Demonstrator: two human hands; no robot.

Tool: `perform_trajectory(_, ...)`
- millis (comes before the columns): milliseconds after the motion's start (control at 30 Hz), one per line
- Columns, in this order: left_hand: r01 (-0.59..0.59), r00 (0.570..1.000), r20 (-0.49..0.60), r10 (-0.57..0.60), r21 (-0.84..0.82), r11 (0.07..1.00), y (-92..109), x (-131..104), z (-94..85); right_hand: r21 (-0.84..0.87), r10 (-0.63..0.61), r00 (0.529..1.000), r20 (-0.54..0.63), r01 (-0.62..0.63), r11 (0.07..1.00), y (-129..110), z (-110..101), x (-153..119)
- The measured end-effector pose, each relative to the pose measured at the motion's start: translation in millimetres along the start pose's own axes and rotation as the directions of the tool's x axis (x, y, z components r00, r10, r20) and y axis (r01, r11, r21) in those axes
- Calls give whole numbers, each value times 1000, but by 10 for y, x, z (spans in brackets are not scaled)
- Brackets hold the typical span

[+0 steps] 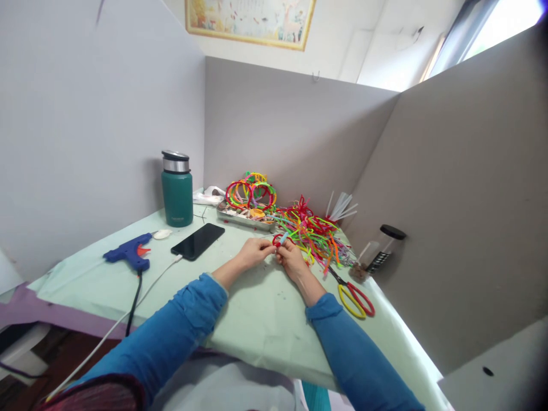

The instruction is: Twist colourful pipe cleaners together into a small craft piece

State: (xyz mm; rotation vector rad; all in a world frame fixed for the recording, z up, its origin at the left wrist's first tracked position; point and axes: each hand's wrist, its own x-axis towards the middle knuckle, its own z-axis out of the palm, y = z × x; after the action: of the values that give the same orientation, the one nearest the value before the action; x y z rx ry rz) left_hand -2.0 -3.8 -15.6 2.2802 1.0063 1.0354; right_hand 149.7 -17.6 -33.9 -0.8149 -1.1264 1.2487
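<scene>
My left hand (pixel 256 252) and my right hand (pixel 291 261) meet above the middle of the table, fingertips pinched close together. Between them is a small red pipe cleaner (pixel 276 240) bent into a curve, with a light blue piece (pixel 284 237) beside it at my right fingertips. Both hands appear to grip the red pipe cleaner, though the fingers partly hide it. Just beyond my right hand lies a tangled heap of pipe cleaners (pixel 306 224) in many colours. Scissors (pixel 356 299) with red and yellow handles rest to the right of that hand.
A metal tray (pixel 240 218) carries colourful pipe-cleaner rings (pixel 252 193). On the left are a green bottle (pixel 177 197), a black phone (pixel 199 241) on a white cable and a blue glue gun (pixel 128 251). White sticks (pixel 341 206) and a black-lidded jar (pixel 381 249) stand right. Grey partitions surround the table.
</scene>
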Motion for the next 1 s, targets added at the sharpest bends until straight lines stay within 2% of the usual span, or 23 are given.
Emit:
perform_trajectory(400,4,1000,-5,-4,-20,1000,13,-9,-7,13,18,1000,7,-19,1000,-25,10,-18)
perform_trajectory(667,27,998,55,-20,-114,993,26,-2,-15,163,41,999,2,-41,986,-65,26,-36)
perform_trajectory(1000,9,999,38,-4,-108,994,15,-6,-16,174,81,997,2,-80,981,-48,32,-33)
